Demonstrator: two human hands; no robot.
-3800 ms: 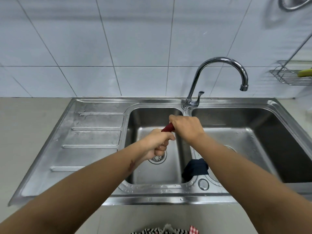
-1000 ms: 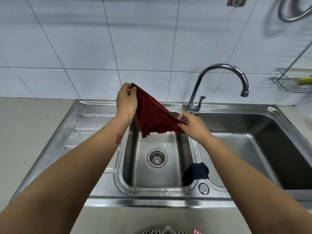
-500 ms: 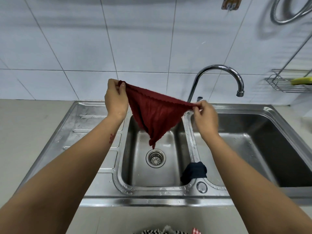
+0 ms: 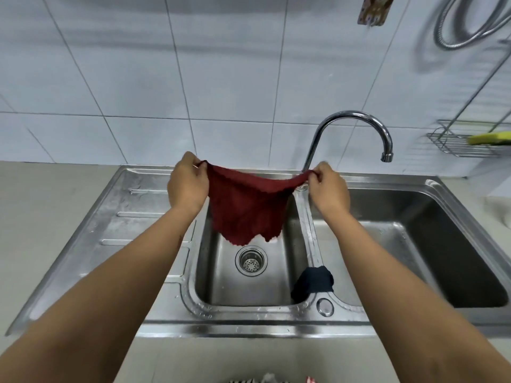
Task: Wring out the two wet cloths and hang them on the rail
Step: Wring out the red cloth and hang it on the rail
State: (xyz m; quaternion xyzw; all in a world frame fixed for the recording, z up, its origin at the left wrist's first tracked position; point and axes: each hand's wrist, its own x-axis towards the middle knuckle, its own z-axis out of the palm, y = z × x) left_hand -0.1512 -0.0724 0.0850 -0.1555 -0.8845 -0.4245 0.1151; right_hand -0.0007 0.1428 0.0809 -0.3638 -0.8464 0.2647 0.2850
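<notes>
A dark red cloth (image 4: 246, 208) hangs spread out above the left basin of the steel sink (image 4: 154, 316). My left hand (image 4: 186, 183) pinches its left top corner and my right hand (image 4: 329, 189) pinches its right top corner, both at about the same height. The cloth's lower edge dangles just above the drain (image 4: 251, 261). A dark blue cloth (image 4: 313, 280) lies bunched on the divider between the two basins, near the front. No rail shows clearly in view.
A curved chrome tap (image 4: 356, 120) rises behind the divider, right beside my right hand. A wire rack (image 4: 453, 145) with a yellow sponge (image 4: 489, 138) hangs on the tiled wall at right. A coiled metal hose (image 4: 464, 26) hangs top right. The drainboard (image 4: 119, 217) lies left.
The red cloth went from a twisted roll between both fists to an opened sheet. Over the last second my right hand rose and moved right, stretching the top edge level.
</notes>
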